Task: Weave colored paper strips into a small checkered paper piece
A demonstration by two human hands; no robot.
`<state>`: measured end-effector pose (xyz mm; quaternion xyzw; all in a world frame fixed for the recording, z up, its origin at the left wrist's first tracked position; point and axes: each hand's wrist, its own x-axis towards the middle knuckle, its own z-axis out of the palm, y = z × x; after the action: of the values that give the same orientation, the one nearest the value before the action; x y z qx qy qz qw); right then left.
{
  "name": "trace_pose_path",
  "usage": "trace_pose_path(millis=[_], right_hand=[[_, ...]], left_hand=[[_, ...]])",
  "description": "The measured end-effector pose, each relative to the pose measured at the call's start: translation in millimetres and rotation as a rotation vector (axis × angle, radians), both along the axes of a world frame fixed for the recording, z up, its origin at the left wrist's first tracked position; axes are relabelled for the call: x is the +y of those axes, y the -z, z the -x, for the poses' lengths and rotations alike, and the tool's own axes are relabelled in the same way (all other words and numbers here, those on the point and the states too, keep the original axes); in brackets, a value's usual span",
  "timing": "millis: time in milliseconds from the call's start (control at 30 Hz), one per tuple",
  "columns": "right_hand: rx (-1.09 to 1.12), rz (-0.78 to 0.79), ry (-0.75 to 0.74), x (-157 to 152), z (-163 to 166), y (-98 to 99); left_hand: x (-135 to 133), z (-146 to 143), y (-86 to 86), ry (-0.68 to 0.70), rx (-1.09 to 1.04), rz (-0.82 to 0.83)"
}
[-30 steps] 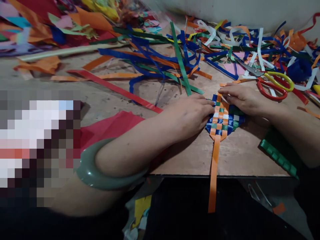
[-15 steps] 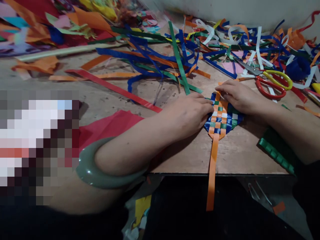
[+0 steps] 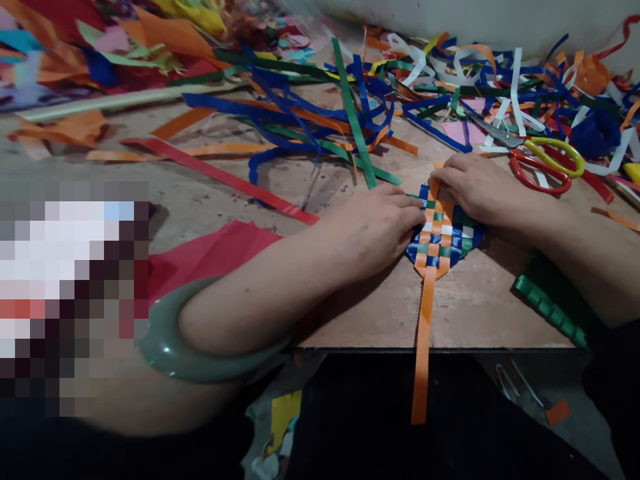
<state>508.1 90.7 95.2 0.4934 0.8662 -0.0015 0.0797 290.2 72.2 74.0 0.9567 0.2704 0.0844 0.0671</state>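
A small woven piece [image 3: 435,239] of flat orange, blue, green and white strips lies on the table. It tapers toward me, and a long orange strip [image 3: 424,333] hangs from its lower tip over the table edge. My left hand [image 3: 383,220] holds the piece down at its left edge, its fingers bent together over the weave. At the top, my right hand [image 3: 465,183] pinches an orange strip [image 3: 436,183] between thumb and fingers. My fingers cover part of the piece's upper edges.
Red-and-yellow-handled scissors [image 3: 543,157] lie beyond my right hand. Loose strips [image 3: 300,120] pile up at the back. A green woven piece [image 3: 550,297] sits by my right forearm, red paper [image 3: 215,253] by my left. The table edge [image 3: 370,347] is close to me.
The view has shifted slightly. My right fingers have moved a little at the top of the woven piece; my left hand stays at its left edge.
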Motion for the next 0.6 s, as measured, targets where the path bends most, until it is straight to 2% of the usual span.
trace_pose_path(millis=[167, 433, 600], right_hand=[[-0.023, 0.044, 0.023, -1.7, 3.4, -3.7], [-0.229, 0.018, 0.051, -9.5, 20.3, -20.2], [-0.252, 0.011, 0.041, -11.8, 20.2, -24.4]], left_hand=[[-0.6, 0.6, -0.4, 0.003, -0.001, -0.009], [-1.1, -0.4, -1.8, -0.019, 0.008, 0.034], [0.5, 0.1, 0.9, 0.011, 0.006, 0.006]])
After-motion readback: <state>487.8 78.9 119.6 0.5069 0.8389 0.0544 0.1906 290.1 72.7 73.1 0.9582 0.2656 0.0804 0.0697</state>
